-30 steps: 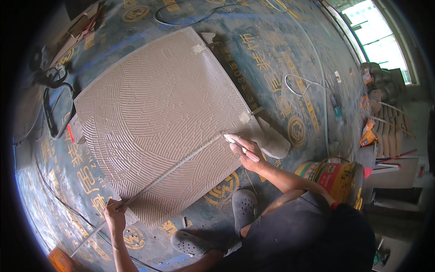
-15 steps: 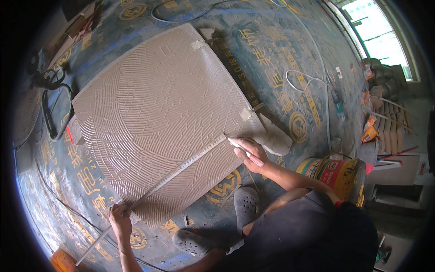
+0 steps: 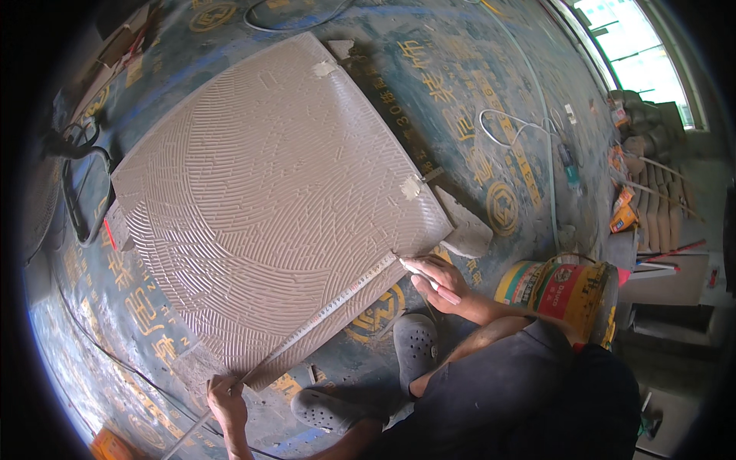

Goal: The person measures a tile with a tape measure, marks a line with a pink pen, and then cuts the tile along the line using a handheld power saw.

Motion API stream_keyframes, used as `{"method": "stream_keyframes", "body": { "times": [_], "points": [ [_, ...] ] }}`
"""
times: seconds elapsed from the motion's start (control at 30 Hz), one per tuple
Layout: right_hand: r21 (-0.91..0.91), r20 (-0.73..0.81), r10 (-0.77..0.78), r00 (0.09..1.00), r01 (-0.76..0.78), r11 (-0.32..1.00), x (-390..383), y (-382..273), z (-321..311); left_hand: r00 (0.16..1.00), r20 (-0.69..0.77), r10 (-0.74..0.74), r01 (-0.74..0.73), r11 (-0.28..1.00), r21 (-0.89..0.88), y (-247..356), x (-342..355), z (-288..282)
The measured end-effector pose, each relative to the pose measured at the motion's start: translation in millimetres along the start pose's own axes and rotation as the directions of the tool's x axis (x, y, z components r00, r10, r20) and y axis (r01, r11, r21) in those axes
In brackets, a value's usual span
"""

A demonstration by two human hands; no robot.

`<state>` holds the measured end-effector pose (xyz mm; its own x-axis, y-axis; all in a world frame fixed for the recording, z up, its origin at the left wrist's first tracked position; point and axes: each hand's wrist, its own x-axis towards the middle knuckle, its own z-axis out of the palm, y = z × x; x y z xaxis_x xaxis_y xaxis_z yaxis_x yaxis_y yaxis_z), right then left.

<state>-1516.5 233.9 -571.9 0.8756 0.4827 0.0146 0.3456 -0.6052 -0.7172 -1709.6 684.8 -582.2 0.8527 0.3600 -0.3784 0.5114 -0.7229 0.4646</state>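
A large square tile [image 3: 261,176] lies before me, its upper face coated in grey adhesive combed into curved ridges. Across its near part stretches the graduated strip of a measuring tape [image 3: 330,308]. My left hand [image 3: 227,400] is closed on the strip at the tile's near-left corner, and more of the strip runs out below that hand. At the near-right edge, my right hand [image 3: 438,285] is closed around a slim whitish pointed tool [image 3: 412,265], its exact kind unclear. The tool's tip is at the strip's far end.
Grey pieces [image 3: 462,224] stick out from under the tile's right corner. A colourful bucket [image 3: 556,295] stands right of my knee. Cables and a teal power tool [image 3: 569,167] lie on the printed floor covering [image 3: 460,100]. A black-handled frame [image 3: 77,180] is at left.
Both hands and the tape strip have moved nearer to me across the tile, the left hand also rightward. The strip now lies closer to the tile's near edge. My view has shifted slightly.
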Motion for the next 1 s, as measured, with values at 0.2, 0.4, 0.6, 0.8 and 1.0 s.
{"method": "stream_keyframes", "body": {
  "times": [0.2,0.4,0.6,0.8,1.0],
  "points": [
    [-0.030,0.027,0.031,0.999,-0.031,0.999,-7,-6,-6,1.000,-0.014,0.011,-0.011,1.000,-0.017,-6,-5,10],
    [-0.057,0.028,0.016,0.999,-0.015,0.998,-6,-1,-6,0.999,-0.026,0.031,-0.031,0.999,-0.028,-16,-5,13],
    [-0.079,-0.016,0.003,1.000,-0.004,0.997,-3,-1,-6,0.999,-0.026,0.018,-0.020,0.998,-0.058,-10,-5,13],
    [-0.036,-0.062,-0.005,0.998,0.003,0.999,4,-4,-2,0.984,-0.010,0.179,-0.179,0.982,-0.059,-64,-8,38],
    [-0.070,-0.047,0.049,0.998,-0.052,0.996,8,-6,0,0.978,0.049,0.202,-0.200,0.979,-0.042,-61,-3,32]
  ]
}}
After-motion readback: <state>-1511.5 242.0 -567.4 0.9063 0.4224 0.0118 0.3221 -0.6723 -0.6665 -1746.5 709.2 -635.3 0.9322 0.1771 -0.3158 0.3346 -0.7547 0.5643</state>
